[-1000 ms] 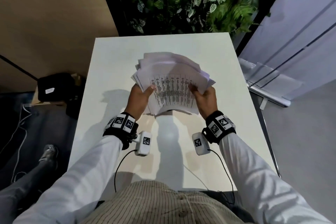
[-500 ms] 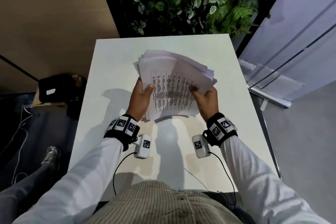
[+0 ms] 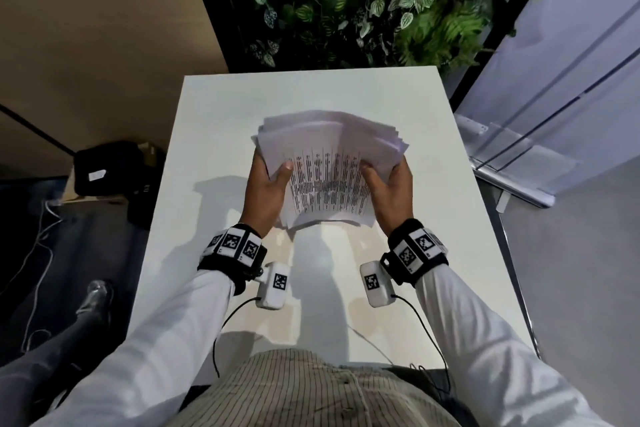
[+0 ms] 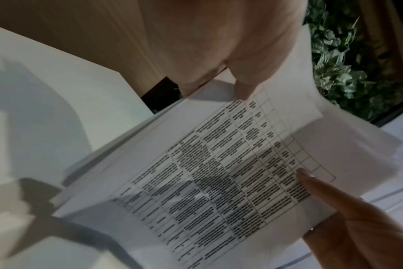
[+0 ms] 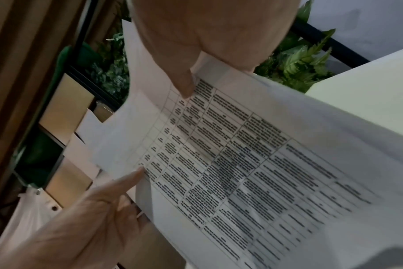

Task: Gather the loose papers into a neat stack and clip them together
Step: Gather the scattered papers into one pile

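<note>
Above the white table point(image 3: 221, 135), seen from the head camera: a thick sheaf of papers point(image 3: 329, 184) held in the air, printed table on the top sheet. Far edges fanned and stepped, not yet flush. Gathered, then, but not squared. No clip in sight anywhere on the table, so clipping judged wholly undone. Left hand point(image 3: 266, 191) clasping the sheaf's left edge, thumb on top, fingers hidden beneath. Right hand point(image 3: 391, 187) clasping the right edge likewise, thumb on the print. Beyond the table's far end, a wall of green leaves point(image 3: 363, 0).

From the left wrist camera: same papers point(image 4: 219, 172) close up, slightly blurred. Left hand point(image 4: 219, 45) above, thumb tip pressed onto the top sheet near its edge. Right hand point(image 4: 361, 223) at the opposite edge, thumb laid flat on the print. Lower sheets poking out unevenly past the top one.

From the right wrist camera: papers point(image 5: 253, 172) again, right hand point(image 5: 214, 31) pinching the near edge with the thumb down on the sheet. Left hand point(image 5: 85, 218) opposite, thumb on top, fingers under the sheaf.
</note>
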The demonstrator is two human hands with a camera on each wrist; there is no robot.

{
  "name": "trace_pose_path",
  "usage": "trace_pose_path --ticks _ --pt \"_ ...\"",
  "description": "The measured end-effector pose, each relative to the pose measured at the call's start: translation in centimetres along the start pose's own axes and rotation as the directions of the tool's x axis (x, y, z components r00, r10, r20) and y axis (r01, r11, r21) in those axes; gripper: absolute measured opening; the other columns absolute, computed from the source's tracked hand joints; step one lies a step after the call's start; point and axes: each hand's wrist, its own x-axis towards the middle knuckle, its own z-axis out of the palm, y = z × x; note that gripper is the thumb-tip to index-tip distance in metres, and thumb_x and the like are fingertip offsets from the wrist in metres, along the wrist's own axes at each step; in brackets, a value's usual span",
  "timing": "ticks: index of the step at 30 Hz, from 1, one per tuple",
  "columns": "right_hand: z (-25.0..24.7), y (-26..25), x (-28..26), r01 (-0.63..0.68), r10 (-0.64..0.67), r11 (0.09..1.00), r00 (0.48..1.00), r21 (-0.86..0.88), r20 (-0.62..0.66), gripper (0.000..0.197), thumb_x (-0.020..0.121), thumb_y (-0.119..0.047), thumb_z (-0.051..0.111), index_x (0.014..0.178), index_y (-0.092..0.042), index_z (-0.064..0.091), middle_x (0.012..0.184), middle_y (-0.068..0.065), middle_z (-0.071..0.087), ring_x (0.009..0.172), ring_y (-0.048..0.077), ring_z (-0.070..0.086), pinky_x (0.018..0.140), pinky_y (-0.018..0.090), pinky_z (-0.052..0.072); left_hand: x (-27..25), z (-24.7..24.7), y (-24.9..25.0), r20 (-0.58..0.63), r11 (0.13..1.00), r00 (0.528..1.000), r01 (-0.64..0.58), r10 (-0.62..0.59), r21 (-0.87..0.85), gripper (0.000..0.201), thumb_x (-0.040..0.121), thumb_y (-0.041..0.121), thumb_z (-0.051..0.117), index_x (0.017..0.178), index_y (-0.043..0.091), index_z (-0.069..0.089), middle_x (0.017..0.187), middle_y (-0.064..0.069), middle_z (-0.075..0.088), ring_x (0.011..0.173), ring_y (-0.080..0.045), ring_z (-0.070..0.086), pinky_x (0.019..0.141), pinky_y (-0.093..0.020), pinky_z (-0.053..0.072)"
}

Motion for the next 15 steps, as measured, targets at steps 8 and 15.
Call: trace_pose_path --ticks 8,15 --pt "-0.7 3.7 -1.9 -0.111 0.156 0.947 0.98 -0.301 0.127 0.025 0.102 -0.014 0.055 0.125 -0.007 0.063 0.112 0.004 0.07 0.107 0.027 0.067 0.097 0.046 0.054 -1.6 -0.4 -1.7 0.045 0.995 0.994 0.101 -0.102 0.021 0.063 0.093 0.009 0.066 0.146 0.014 0.03 0.13 -0.008 0.06 0.111 -0.013 0.064 0.098 -0.046 0.055" --pt "-2.6 -0.5 1.1 0.174 -0.008 0.884 0.933 -0.435 0.359 0.029 0.104 -0.009 0.05 0.131 -0.01 0.06 0.111 -0.001 0.068 0.097 0.013 0.06 0.084 0.025 0.046 1.7 -5.0 6.1 0.251 0.567 0.887 -0.444 0.387 0.694 0.055 0.075 0.036 0.08 0.126 0.029 0.06 0.131 0.006 0.059 0.131 -0.016 0.048 0.111 -0.028 0.023"
